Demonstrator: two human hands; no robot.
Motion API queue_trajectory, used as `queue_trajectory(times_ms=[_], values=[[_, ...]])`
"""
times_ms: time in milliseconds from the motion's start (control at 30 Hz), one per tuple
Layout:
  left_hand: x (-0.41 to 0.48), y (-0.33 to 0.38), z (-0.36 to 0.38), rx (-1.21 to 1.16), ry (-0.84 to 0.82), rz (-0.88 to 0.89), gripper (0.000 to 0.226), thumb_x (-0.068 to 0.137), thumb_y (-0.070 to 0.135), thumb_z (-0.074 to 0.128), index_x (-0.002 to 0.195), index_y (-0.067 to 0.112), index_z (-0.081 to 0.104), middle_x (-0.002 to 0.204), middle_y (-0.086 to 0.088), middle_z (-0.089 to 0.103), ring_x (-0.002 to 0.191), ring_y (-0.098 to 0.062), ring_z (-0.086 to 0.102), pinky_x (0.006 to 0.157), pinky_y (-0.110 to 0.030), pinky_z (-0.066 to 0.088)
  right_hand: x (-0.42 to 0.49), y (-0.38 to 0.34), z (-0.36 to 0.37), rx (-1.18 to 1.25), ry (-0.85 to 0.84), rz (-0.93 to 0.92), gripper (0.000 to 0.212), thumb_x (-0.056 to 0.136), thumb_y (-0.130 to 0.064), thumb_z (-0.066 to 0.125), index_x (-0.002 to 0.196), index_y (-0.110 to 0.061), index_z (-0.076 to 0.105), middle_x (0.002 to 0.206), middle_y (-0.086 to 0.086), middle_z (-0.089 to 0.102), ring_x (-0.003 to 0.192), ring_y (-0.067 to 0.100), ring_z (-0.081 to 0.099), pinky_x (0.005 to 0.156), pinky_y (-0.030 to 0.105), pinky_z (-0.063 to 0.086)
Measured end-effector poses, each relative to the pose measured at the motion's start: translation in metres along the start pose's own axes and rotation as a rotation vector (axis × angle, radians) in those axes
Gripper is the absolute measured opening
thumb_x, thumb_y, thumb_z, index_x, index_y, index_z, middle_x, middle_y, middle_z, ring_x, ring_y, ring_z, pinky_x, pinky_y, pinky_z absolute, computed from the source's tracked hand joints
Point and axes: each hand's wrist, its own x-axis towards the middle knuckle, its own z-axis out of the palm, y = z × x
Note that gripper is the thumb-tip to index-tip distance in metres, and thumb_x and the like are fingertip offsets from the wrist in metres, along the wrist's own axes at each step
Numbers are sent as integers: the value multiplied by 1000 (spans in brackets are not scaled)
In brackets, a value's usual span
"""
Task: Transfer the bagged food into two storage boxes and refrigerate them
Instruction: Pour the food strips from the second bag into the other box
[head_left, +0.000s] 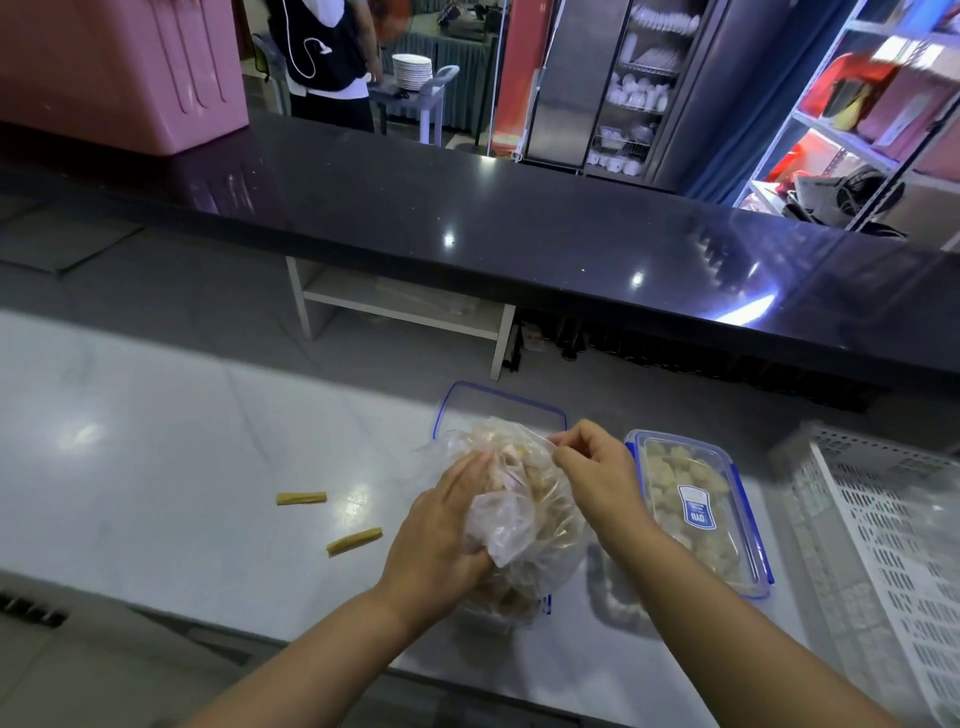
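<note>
Est. half done: lidded box (696, 512) full. Bag (524, 512) over open box (500, 396), just left of lidded box; left grip (441, 543) holds bag's side, right grip (597, 478) pinches its rim. Emptying, refrigeration pending.

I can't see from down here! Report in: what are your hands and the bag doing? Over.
Left hand holds bag, right hand pinches its rim. Bag full, over open box. Second box lidded. Two yellow sticks loose nearby.
</note>
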Motion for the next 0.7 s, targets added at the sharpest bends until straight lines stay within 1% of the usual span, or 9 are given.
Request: queue_trajectory(times_ms=[33,100,167,233,267,367,500,600,700], values=[[1,0,0,37,-35,36,74,76,45,62,142,34,30,146,20,29,126,0,35,101,-20,30,-2,0,-1,73,-18,9,21,80,1,54,63,-12,55,81,-7,71,66,5,63,53,17,49],[3,-1,-1,108,-67,89,58,79,40,63,134,36,46,140,21,40,122,-2,42,99,-19,26,-4,1,-2,169,-25,35,27,81,2,51,61,-15,50,88,-6,73,72,4,66,53,15,50],[4,-1,-2,111,-44,88,39,78,40,62,117,33,62,124,17,58,112,-6,50,94,-17,26,-6,3,-2,230,3,66,28,84,0,49,62,-17,46,92,4,73,81,13,68,59,23,52],[5,-3,-3,110,-22,94,28,77,38,64,104,29,67,109,14,64,101,-8,53,88,-19,31,-7,3,-1,283,14,77,26,87,-2,48,65,-17,45,95,21,69,91,25,68,68,31,50],[5,-4,-3,108,-13,102,23,76,35,66,98,27,68,103,14,65,96,-8,53,84,-21,33,-8,3,-1,312,7,73,25,88,-2,46,68,-16,44,92,21,69,91,23,68,69,29,51],[5,-4,-2,86,8,110,16,74,31,72,86,23,66,88,12,63,84,-7,47,73,-23,36,-10,2,2,370,-20,45,23,90,0,42,71,-14,43,83,9,74,84,16,70,58,15,50],[13,1,-4,21,59,92,16,77,34,68,82,19,63,84,8,61,82,-12,48,69,-27,44,-6,-6,5,448,1,-2,23,89,2,41,73,-15,45,79,13,73,75,17,69,56,18,51],[24,6,-7,-24,116,92,15,76,31,65,81,17,60,83,11,55,80,-8,47,69,-21,43,2,-13,4,468,14,-35,20,88,0,42,75,-15,46,76,13,72,66,13,64,55,19,51],[29,7,-6,-27,81,69,14,76,29,63,80,17,58,81,10,53,76,-7,46,65,-20,42,6,-10,5,425,4,4,18,88,-3,44,76,-15,49,73,8,70,62,12,62,53,20,50]])
